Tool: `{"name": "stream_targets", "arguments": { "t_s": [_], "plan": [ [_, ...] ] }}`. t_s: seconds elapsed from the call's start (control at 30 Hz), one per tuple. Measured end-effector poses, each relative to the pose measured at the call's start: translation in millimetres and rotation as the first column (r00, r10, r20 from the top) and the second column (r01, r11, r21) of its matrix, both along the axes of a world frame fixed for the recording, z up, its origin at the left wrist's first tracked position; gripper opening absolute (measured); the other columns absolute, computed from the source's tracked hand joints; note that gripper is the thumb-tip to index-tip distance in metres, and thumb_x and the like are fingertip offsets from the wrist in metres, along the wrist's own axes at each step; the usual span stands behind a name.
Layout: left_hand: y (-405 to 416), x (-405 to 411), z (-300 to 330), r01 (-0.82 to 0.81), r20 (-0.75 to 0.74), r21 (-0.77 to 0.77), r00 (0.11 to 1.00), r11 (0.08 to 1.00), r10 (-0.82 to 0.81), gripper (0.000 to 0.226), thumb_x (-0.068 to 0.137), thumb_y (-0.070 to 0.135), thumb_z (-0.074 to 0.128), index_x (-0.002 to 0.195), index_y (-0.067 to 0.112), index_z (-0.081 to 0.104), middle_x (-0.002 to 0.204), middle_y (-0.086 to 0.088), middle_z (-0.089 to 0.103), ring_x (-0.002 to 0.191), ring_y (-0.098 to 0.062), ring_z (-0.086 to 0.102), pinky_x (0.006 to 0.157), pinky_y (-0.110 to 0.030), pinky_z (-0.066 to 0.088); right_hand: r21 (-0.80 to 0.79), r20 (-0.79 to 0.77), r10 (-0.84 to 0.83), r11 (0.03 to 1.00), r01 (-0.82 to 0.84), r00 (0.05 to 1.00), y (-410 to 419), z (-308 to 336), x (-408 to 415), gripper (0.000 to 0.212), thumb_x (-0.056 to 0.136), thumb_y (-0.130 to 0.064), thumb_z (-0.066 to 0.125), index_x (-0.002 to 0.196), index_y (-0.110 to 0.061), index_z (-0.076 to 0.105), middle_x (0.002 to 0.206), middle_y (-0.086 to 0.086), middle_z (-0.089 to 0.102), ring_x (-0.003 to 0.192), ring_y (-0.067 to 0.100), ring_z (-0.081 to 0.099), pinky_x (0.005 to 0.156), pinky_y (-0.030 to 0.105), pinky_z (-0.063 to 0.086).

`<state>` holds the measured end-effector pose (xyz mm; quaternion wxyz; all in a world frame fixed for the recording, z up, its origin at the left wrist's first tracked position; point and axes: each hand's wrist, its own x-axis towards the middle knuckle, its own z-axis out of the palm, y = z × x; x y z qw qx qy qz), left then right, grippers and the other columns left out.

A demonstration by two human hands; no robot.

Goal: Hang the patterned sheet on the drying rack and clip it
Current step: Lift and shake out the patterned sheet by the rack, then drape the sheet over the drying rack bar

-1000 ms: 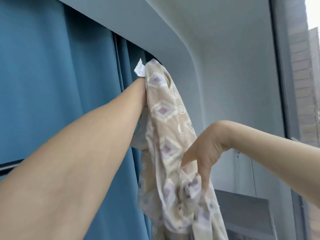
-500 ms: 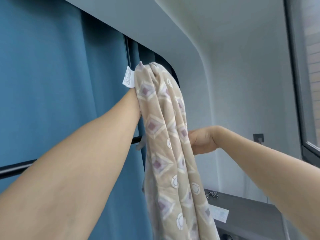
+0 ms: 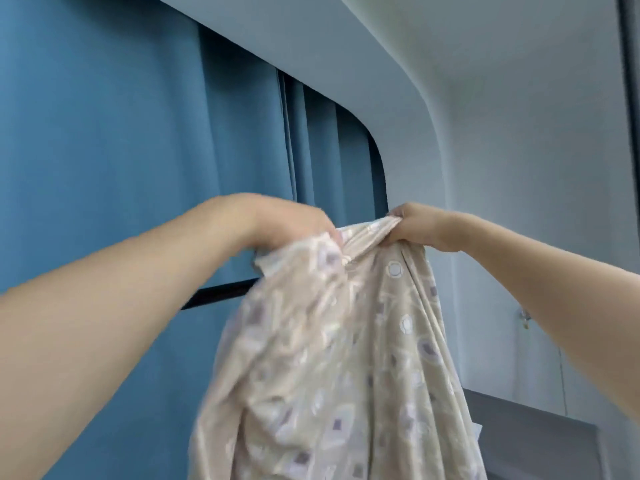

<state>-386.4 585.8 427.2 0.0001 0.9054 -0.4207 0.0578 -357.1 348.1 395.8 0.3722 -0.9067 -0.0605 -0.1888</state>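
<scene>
So this looks like the hanging step: both hands hold the patterned sheet [image 3: 332, 358] up in front of the blue curtain [image 3: 121, 150], left hand [image 3: 291, 225] gripping a bunched bit of the top edge and right hand [image 3: 415, 226] pinching another gather beside it, the rest dangling. The black rack bar [image 3: 221, 294] sits just behind and below the hands, so next I'd guess the top edge needs spreading and draping over it. No clips or containers visible.

Both arms raised, left hand [image 3: 291, 223] and right hand [image 3: 414, 225] clenched.
</scene>
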Motion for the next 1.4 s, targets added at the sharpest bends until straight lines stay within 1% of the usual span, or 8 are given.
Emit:
{"name": "stream_targets", "arguments": {
  "t_s": [0.23,0.37,0.47,0.57,0.73,0.97,1.13,1.4],
  "plan": [
    [16.6,-37.1,-48.6,-0.301,0.607,0.283,0.791,0.911,0.073,0.016,0.080,0.010,0.049,0.090,0.021,0.053,0.072,0.002,0.046,0.072,-0.023,0.048,0.060,-0.031,0.031,0.500,-0.048,0.421,0.795,-0.343,0.906,3.3,12.4,-13.8,0.027,0.082,-0.005,0.036,0.095,0.002,0.058,0.089,0.013,0.066,0.079,0.028,0.064,0.071,0.031,0.053],
    [28.6,-53.3,-62.9,-0.427,0.801,0.365,0.596,0.827,-0.046,0.023,0.081,0.009,0.053,0.100,0.022,0.058,0.095,0.000,0.063,0.096,-0.024,0.058,0.077,-0.031,0.025,0.277,-0.017,0.339,0.905,-0.322,0.941,6.0,12.3,-15.7,0.016,0.091,-0.002,0.057,0.085,-0.014,0.065,0.085,0.003,0.070,0.080,0.019,0.067,0.076,0.030,0.054],
    [40.3,-54.7,-62.0,-0.552,0.844,0.336,0.536,0.763,0.016,0.028,0.084,0.015,0.055,0.111,0.019,0.055,0.105,0.002,0.066,0.099,-0.019,0.057,0.084,-0.034,0.021,-0.240,0.016,0.143,0.961,-0.135,0.990,18.8,13.1,-18.3,0.031,0.083,-0.007,0.069,0.060,-0.020,0.053,0.062,-0.005,0.052,0.060,0.013,0.051,0.057,0.024,0.041],
    [47.7,-61.7,-59.9,-0.554,0.591,0.324,0.751,0.767,0.293,0.047,0.082,0.029,0.054,0.125,0.024,0.035,0.107,-0.004,0.052,0.095,-0.023,0.040,0.084,-0.034,0.025,-0.637,0.146,-0.067,0.757,0.146,0.987,34.2,11.0,-14.8,0.012,0.082,-0.016,0.057,0.089,-0.023,0.050,0.081,-0.004,0.053,0.075,0.019,0.054,0.066,0.032,0.046],
    [64.6,-50.0,-31.1,-0.489,-0.140,-0.077,0.868,0.869,0.476,0.050,0.056,0.056,0.057,0.093,0.027,0.040,0.079,0.001,0.050,0.070,-0.020,0.045,0.064,-0.034,0.037,-0.648,0.269,-0.193,0.688,0.326,0.943,35.1,14.9,-15.7,0.034,0.084,-0.009,0.043,0.117,-0.014,0.042,0.102,0.009,0.057,0.090,0.033,0.057,0.078,0.047,0.052],
    [43.5,0.2,-17.0,-0.434,0.090,-0.412,0.855,0.801,0.510,0.031,0.097,0.026,0.041,0.071,0.011,0.048,0.079,-0.008,0.058,0.060,-0.019,0.049,0.054,-0.026,0.037,-0.551,0.430,-0.187,0.721,0.421,0.883,27.6,23.4,-18.7,0.019,0.084,-0.016,0.046,0.065,-0.013,0.043,0.070,0.006,0.055,0.066,0.028,0.053,0.061,0.035,0.046],
    [9.9,4.7,-29.0,-0.477,-0.579,-0.531,0.808,0.700,0.110,0.028,0.086,0.047,0.064,0.090,0.021,0.072,0.080,0.002,0.072,0.063,-0.013,0.065,0.060,-0.023,0.049,-0.120,0.400,-0.082,0.983,0.141,0.913,27.1,20.3,-26.7,0.019,0.084,-0.006,0.040,0.068,-0.010,0.051,0.064,0.001,0.053,0.058,0.017,0.045,0.054,0.026,0.038],
    [-16.3,41.7,0.3,-0.287,-0.184,-0.926,0.911,0.246,0.368,0.005,0.072,0.006,0.051,0.069,0.011,0.050,0.082,-0.013,0.060,0.078,-0.032,0.061,0.073,-0.039,0.054,0.237,0.010,0.449,0.867,-0.439,0.893,12.2,18.4,-47.2,0.044,0.073,0.000,0.060,0.115,-0.015,0.063,0.107,0.008,0.072,0.099,0.024,0.070,0.078,0.034,0.057]
  ]
}}
